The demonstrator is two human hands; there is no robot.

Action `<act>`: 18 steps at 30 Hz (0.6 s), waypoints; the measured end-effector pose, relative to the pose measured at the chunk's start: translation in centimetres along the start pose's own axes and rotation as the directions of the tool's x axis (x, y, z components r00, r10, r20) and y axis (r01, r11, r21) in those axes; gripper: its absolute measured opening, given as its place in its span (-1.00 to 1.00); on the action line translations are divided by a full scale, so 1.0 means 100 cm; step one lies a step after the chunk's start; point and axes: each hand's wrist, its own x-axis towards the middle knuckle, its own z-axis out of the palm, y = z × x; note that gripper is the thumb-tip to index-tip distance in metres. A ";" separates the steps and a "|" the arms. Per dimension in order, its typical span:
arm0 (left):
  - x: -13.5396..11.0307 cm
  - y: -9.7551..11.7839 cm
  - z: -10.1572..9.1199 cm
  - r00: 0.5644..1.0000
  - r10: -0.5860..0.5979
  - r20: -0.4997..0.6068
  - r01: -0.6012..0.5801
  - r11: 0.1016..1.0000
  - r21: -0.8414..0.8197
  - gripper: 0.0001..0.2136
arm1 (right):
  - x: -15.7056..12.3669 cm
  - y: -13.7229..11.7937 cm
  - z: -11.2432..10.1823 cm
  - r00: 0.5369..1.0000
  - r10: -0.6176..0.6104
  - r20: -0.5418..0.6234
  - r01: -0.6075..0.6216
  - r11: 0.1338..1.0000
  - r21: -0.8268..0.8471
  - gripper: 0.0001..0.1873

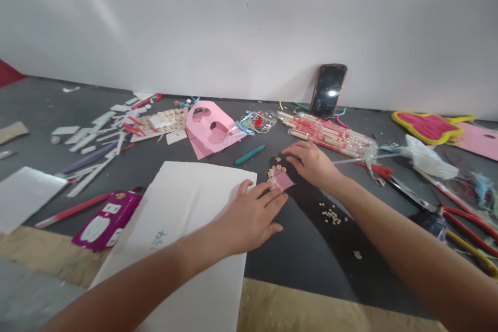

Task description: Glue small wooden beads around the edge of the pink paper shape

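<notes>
My left hand (pixel 254 215) lies with its fingers spread, their tips on a small pink paper piece (pixel 283 181). Small pale bead-like pieces (pixel 277 169) line the far edge of that paper. Just beyond them, my right hand (pixel 313 163) has its fingers bent close together in a pinch. Whatever is between those fingertips is too small or hidden to name. Under my right forearm lies a loose cluster of similar tiny pieces (pixel 332 215). A white foam board (pixel 187 207) with green writing sits under my left wrist.
A teal pen (pixel 249 155) and a pink cut-out mask (pixel 213 127) lie ahead. Wrapped sticks (pixel 330 132) sit before a leaning phone (pixel 329 91). Red-handled scissors (pixel 412 194) and a glue bottle (pixel 431 223) are at right. A purple box-like object (pixel 109 220) and white strips (pixel 93 137) lie left.
</notes>
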 end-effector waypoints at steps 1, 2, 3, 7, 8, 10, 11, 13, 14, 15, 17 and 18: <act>0.000 0.000 0.000 1.000 -0.001 0.003 0.001 1.000 0.006 -0.54 | 0.003 0.000 0.002 1.000 -0.009 0.013 0.009 1.000 -0.003 -0.76; 0.000 0.000 0.000 1.000 -0.002 0.004 0.002 1.000 0.008 -0.53 | 0.006 0.001 0.005 1.000 -0.016 0.025 0.016 1.000 -0.005 -0.76; 0.000 0.000 0.000 1.000 -0.001 0.004 0.001 1.000 0.005 -0.53 | 0.010 0.000 0.007 0.999 -0.023 0.038 0.023 1.000 -0.006 -0.77; 0.000 -0.001 0.001 1.000 0.001 0.003 -0.001 1.000 -0.019 -0.54 | 0.019 -0.001 0.012 0.995 -0.056 0.085 0.056 0.998 -0.004 -0.86; 0.000 -0.001 0.001 1.000 0.000 0.002 0.000 1.000 -0.022 -0.54 | 0.020 -0.001 0.012 0.994 -0.061 0.090 0.061 0.998 -0.003 -0.87; 0.000 -0.001 0.001 1.000 -0.002 0.003 0.003 1.000 -0.018 -0.54 | 0.019 -0.001 0.009 0.994 -0.063 0.088 0.063 0.998 -0.002 -0.89; 0.000 -0.001 0.001 1.000 -0.003 0.003 0.003 1.000 -0.015 -0.54 | 0.017 -0.001 0.007 0.995 -0.060 0.081 0.060 0.998 -0.002 -0.89; 0.000 -0.001 0.001 1.000 0.003 0.004 -0.003 1.000 -0.010 -0.54 | 0.010 0.000 0.002 0.997 -0.045 0.059 0.046 0.999 -0.002 -0.88; -0.001 -0.001 0.001 1.000 0.008 0.002 -0.008 1.000 -0.009 -0.54 | 0.005 -0.001 -0.001 0.998 -0.037 0.047 0.037 0.999 -0.002 -0.88; -0.001 -0.001 0.001 1.000 0.012 -0.002 -0.012 1.000 -0.010 -0.54 | 0.000 -0.001 -0.004 0.999 -0.028 0.034 0.028 1.000 -0.001 -0.88; -0.001 -0.001 0.001 1.000 0.016 -0.009 -0.016 1.000 -0.012 -0.54 | -0.011 -0.004 -0.008 1.000 -0.014 0.021 0.014 1.000 -0.001 -0.88; -0.001 -0.001 0.001 1.000 0.015 -0.013 -0.015 1.000 -0.012 -0.54 | -0.017 -0.006 -0.009 1.000 -0.011 0.020 0.011 1.000 -0.001 -0.88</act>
